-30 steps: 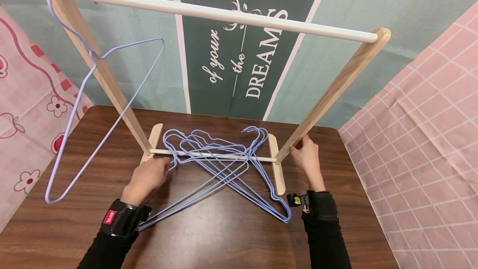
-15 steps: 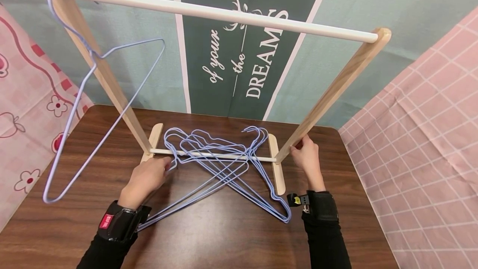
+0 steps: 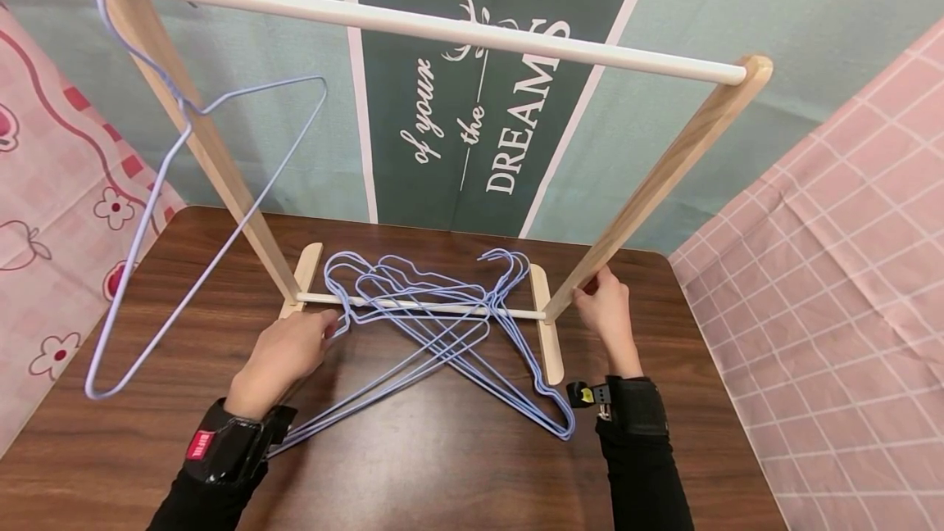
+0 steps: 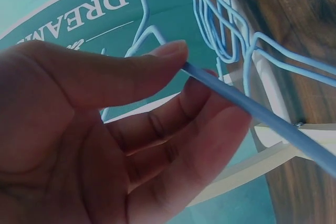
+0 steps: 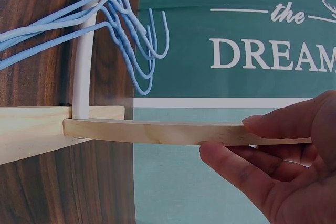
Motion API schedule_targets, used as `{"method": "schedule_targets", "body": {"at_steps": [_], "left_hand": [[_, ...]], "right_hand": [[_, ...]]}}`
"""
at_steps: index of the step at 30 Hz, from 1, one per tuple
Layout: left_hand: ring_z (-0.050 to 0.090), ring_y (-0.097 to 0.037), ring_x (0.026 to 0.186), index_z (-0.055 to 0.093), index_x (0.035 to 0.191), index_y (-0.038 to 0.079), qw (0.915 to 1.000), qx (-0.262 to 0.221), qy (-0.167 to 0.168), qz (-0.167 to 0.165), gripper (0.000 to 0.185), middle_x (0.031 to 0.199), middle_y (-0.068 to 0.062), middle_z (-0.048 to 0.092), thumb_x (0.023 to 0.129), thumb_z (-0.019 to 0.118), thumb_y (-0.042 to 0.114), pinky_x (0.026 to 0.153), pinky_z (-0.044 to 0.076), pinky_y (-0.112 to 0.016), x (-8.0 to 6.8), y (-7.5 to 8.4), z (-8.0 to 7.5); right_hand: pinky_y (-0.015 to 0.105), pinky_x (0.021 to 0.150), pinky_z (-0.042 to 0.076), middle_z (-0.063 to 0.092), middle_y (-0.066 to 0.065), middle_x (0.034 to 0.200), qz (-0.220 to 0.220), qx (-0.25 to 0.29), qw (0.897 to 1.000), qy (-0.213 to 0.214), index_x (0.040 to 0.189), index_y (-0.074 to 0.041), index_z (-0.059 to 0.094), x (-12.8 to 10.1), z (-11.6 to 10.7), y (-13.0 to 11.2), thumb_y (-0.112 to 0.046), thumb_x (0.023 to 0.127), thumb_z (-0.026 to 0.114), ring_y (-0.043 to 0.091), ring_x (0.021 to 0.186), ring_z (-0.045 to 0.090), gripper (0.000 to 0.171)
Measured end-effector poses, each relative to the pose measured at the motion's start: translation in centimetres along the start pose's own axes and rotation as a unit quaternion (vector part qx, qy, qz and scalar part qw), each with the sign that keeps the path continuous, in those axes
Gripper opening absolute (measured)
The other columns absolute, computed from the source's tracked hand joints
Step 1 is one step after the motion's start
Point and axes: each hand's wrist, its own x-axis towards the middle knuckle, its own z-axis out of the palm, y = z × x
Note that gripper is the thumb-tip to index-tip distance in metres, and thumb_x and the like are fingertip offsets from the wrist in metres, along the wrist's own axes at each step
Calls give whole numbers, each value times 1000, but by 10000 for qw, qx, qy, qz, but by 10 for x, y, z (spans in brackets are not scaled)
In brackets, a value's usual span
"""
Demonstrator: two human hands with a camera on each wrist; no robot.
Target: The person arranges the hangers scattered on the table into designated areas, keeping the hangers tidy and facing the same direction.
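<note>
Head: left hand [image 3: 283, 355] at the hanger pile [image 3: 435, 326] on the surface [image 3: 442, 465], under the rack [image 3: 649, 187]; right hand [image 3: 606, 310] grips rack's right post.
L wrist: thumb & fingers [image 4: 173, 124] pinch one hanger wire [image 4: 252, 108].
R wrist: fingers [image 5: 247, 166] curled round post [image 5: 178, 131].

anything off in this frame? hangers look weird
Yes. The pile of blue hangers lies tangled on the table, threaded under the rack's lower rod, not hung. One hanger hangs at the far left end of the top rail, tilted askew. Left hand pinches one wire; right hand grips the post.
</note>
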Motion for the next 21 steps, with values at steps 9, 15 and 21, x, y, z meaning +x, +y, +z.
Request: {"method": "schedule_targets", "body": {"at_steps": [9, 15, 21], "left_hand": [[48, -20, 56, 50, 69, 14, 9999, 20, 104, 124, 18, 62, 0, 51, 76, 61, 1, 45, 35, -36, -3, 2, -5], [50, -22, 55, 49, 67, 17, 9997, 57, 222, 126, 21, 62, -1, 52, 76, 61, 2, 45, 36, -38, -5, 3, -8], [48, -23, 54, 47, 66, 17, 9998, 25, 180, 4, 20, 64, -2, 52, 75, 58, 2, 44, 35, -39, -6, 5, -12]], "right_hand": [[35, 52, 42, 58, 27, 85, -34, 7, 10000, 32, 107, 9, 52, -1, 0, 0, 0, 82, 57, 36, 71, 58, 27], [36, 52, 43, 58, 26, 85, -29, -8, 10000, 63, 107, 9, 52, -1, 0, 1, -1, 82, 57, 36, 71, 58, 27], [36, 53, 42, 57, 26, 85, 12, -22, 10000, 31, 105, 9, 52, -1, 1, 1, -1, 82, 57, 36, 70, 57, 25]]}}
